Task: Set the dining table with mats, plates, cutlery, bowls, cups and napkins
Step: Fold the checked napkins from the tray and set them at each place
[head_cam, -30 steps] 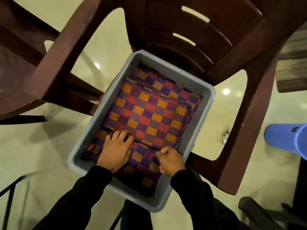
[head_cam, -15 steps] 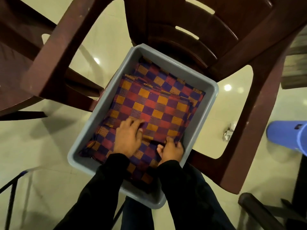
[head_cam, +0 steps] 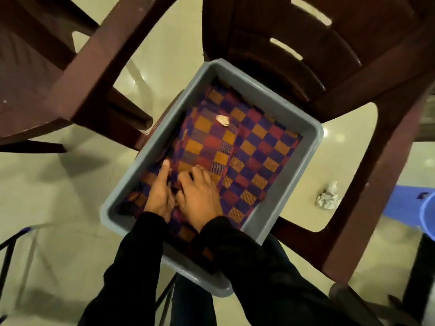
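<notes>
Checked cloth mats (head_cam: 247, 158), purple, red and orange, lie folded in a grey plastic bin (head_cam: 313, 137) resting on a brown chair (head_cam: 353, 74). At the bin's near end, left hand (head_cam: 160, 196) and right hand (head_cam: 200, 198) close together, fingers curled into the upper mat's edge. Best to pinch one layer only and lift level. Toward the bin's far end, a small pale scrap (head_cam: 222, 119) on the cloth.

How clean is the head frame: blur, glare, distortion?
Head view: dim, warm light; motion smear on the sleeves at the bottom edge; wide-angle bend in the chair arms; ceiling-light glare spots on the floor tiles; both hands sharp enough on the checked mats in the grey tub.
</notes>
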